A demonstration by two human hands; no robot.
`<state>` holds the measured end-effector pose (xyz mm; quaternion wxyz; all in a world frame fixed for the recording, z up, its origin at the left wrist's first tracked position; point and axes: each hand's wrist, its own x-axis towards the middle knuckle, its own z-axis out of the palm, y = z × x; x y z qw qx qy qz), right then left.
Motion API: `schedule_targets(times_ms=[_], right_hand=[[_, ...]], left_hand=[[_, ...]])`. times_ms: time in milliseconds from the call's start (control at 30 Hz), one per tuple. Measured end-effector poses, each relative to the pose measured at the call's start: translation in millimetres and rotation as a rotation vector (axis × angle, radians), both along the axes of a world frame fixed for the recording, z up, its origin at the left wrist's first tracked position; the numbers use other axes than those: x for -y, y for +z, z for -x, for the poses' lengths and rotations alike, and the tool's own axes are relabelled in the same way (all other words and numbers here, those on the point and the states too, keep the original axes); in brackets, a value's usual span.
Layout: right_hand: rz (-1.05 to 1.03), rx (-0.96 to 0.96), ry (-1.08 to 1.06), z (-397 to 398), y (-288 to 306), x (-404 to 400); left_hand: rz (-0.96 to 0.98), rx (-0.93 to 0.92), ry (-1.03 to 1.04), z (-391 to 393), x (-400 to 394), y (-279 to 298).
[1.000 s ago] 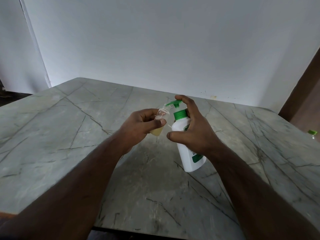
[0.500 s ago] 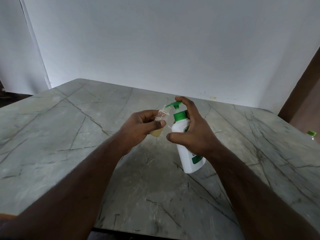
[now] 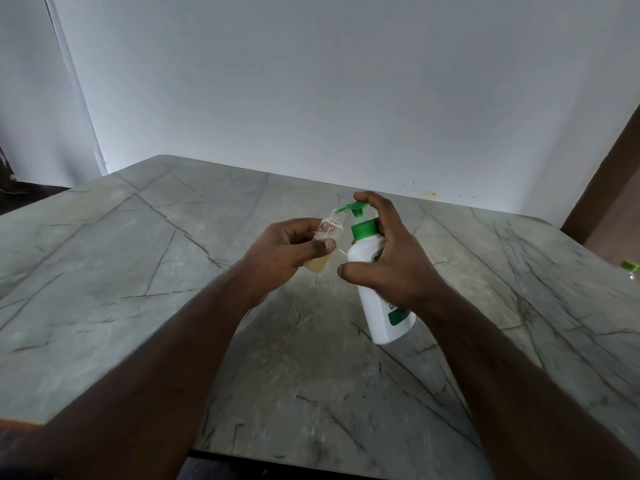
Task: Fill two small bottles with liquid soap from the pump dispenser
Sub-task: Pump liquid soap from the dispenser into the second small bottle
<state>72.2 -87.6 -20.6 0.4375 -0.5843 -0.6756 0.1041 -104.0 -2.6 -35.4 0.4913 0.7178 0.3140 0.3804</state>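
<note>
1. Sitting under the green spout (image 3: 343,209), mouth of the small bottle (image 3: 327,242) meets the spout tip or lies just below it; whether touching cannot be told. Held in the air above the table (image 3: 138,271), partly filled with yellowish soap (image 3: 317,264) at the bottom.
2. Leaning slightly, long axis of the bottle runs from lower left up to the right, neck toward the spout.
3. Gripping the bottle round its middle, left hand (image 3: 284,254) curls fingers behind and lays the thumb (image 3: 320,247) across the front.
4. Wrapped round the white dispenser (image 3: 381,292), right hand (image 3: 391,268) holds the body and rests the index finger on the pump head (image 3: 358,206). Dispenser tilted, base down toward the table; whether lifted or resting cannot be told.
5. Turning on one relation: spout directly over the mouth, bottle to the left of the dispenser, both hands close together. Judged as mid-pumping; further presses likely needed, with a spill if the mouth drifts off the spout.
6. Peeking in at the far right edge, a green-capped item (image 3: 631,268), possibly the second bottle; too little shown to tell.
</note>
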Motion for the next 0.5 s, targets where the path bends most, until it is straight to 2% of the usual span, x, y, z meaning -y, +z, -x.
schedule_targets(times_ms=[500], right_hand=[[0.0, 0.004, 0.006, 0.5, 0.4, 0.1]], left_hand=[[0.016, 0.008, 0.001, 0.0, 1.7, 1.0]])
